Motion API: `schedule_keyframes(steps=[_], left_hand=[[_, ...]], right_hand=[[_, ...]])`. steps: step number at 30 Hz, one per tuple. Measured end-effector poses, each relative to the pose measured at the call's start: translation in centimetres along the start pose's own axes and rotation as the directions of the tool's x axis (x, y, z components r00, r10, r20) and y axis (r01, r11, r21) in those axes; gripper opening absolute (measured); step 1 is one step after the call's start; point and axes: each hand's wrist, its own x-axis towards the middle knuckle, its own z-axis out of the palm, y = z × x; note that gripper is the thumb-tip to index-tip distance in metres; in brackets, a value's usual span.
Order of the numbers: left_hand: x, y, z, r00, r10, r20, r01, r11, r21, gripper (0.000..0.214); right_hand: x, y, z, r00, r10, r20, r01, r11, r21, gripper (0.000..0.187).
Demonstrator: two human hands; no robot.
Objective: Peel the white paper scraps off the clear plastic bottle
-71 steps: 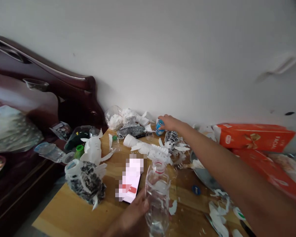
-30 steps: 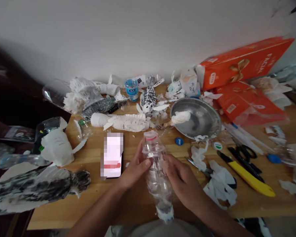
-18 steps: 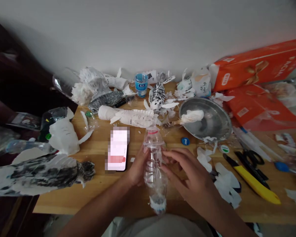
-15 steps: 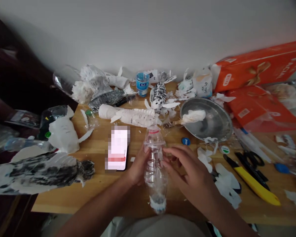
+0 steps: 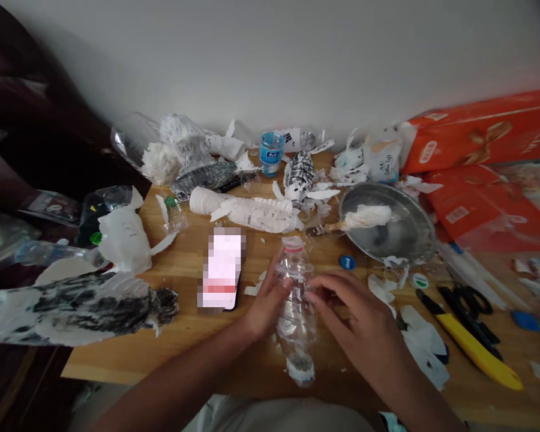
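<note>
My left hand [image 5: 265, 303] grips a clear plastic bottle [image 5: 296, 312] from its left side, thumb across the upper body. The bottle has a red ring at its open neck and its base points toward me over the table's near edge. My right hand [image 5: 364, 330] is at the bottle's right side, fingertips pinched on its wall just below the shoulder. A phone [image 5: 222, 277] with a lit screen lies on the wooden table [image 5: 171, 336] left of my left hand.
A metal bowl [image 5: 409, 240] holds a white-wadded brush. Paper-covered bottle figures, torn white paper, a small blue cup [image 5: 270, 153] and orange boxes [image 5: 477, 135] crowd the back. A yellow utility knife [image 5: 472, 348], black scissors [image 5: 470, 306] and a blue cap [image 5: 347, 262] lie right.
My right hand came back from the blue cup at the wall and joined my left hand on the clear bottle. My view swung down and right; the bottle has since tilted slightly.
</note>
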Motion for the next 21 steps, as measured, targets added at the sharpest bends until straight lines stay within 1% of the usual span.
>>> schedule_keyframes(steps=[4, 8, 11, 13, 15, 16, 19, 21], left_hand=[[0.1, 0.0, 0.0, 1.000, 0.031, 0.003, -0.032, 0.998, 0.060, 0.076], [0.2, -0.1, -0.1, 1.000, 0.016, 0.013, -0.016, 0.999, 0.034, 0.079], [0.1, 0.0, -0.2, 0.998, -0.009, 0.068, 0.008, 1.000, 0.010, 0.080], [0.1, 0.0, -0.3, 0.993, -0.009, 0.119, 0.008, 1.000, 0.006, 0.081], [0.1, -0.1, -0.4, 0.991, 0.016, 0.132, -0.020, 0.999, 0.026, 0.083], [0.1, -0.2, -0.5, 0.992, 0.038, 0.121, -0.044, 0.998, 0.048, 0.084], [0.0, -0.7, -0.7, 0.991, 0.123, 0.060, -0.131, 0.978, 0.162, 0.086], [-0.3, -1.0, -0.8, 0.984, 0.175, 0.039, -0.179, 0.952, 0.247, 0.088]], right_hand=[[0.2, 0.0, 0.2, 1.000, 0.025, -0.009, -0.024, 0.999, 0.026, 0.006], [0.4, 0.0, 0.8, 0.996, 0.078, -0.033, -0.076, 0.995, 0.062, 0.006], [0.2, 0.5, 1.4, 0.986, 0.163, -0.043, -0.151, 0.968, 0.203, 0.011], [-0.1, 1.0, 1.8, 0.980, 0.192, -0.045, -0.168, 0.935, 0.311, 0.014], [-0.5, 1.5, 2.0, 0.976, 0.218, -0.029, -0.189, 0.900, 0.393, 0.011], [-0.6, 1.7, 2.1, 0.972, 0.236, -0.017, -0.208, 0.883, 0.420, 0.012], [-0.8, 1.9, 2.2, 0.953, 0.303, -0.018, -0.267, 0.864, 0.427, 0.032], [-0.8, 1.6, 2.0, 0.944, 0.327, -0.029, -0.290, 0.872, 0.395, 0.033]])
